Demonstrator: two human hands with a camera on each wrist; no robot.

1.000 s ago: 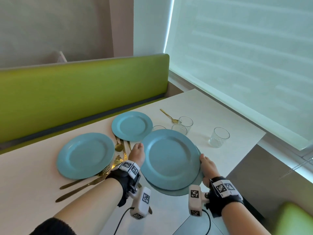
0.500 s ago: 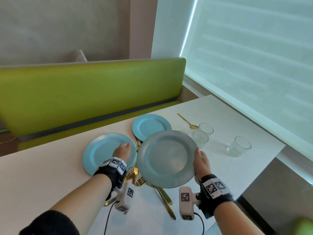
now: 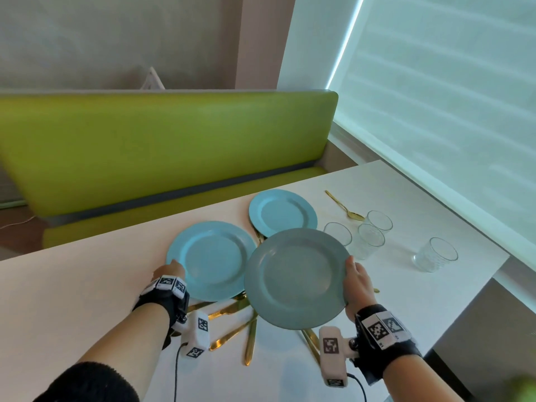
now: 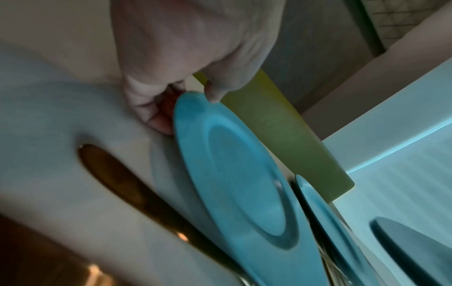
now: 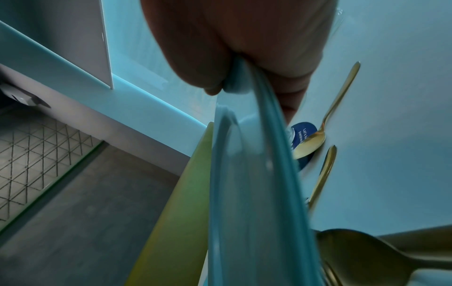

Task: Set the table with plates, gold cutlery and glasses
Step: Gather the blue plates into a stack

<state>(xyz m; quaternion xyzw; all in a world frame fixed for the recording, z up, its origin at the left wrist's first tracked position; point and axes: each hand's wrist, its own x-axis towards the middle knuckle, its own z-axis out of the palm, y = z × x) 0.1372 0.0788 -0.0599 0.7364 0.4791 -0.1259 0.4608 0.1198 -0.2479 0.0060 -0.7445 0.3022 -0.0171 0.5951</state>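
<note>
Three blue plates show in the head view. My left hand (image 3: 171, 270) pinches the near-left rim of the left plate (image 3: 211, 261); the left wrist view shows my left hand (image 4: 190, 100) with the thumb on top of that plate (image 4: 234, 183) and the fingers curled beneath. My right hand (image 3: 357, 281) grips the right rim of a greyer-looking plate (image 3: 295, 278), held tilted above the table. In the right wrist view my right hand (image 5: 234, 85) pinches this plate (image 5: 257, 193). The third plate (image 3: 282, 213) lies farther back. Gold cutlery (image 3: 232, 309) lies partly hidden under the plates.
Several clear glasses (image 3: 371, 240) stand right of the plates, one (image 3: 435, 253) apart near the table's right edge. A gold spoon (image 3: 345, 210) lies behind them. The white table (image 3: 406, 204) meets a green bench (image 3: 162, 146) behind and a blinded window on the right.
My left hand let go of the raised plate and moved left to the left plate's rim. My right hand now holds the raised plate alone.
</note>
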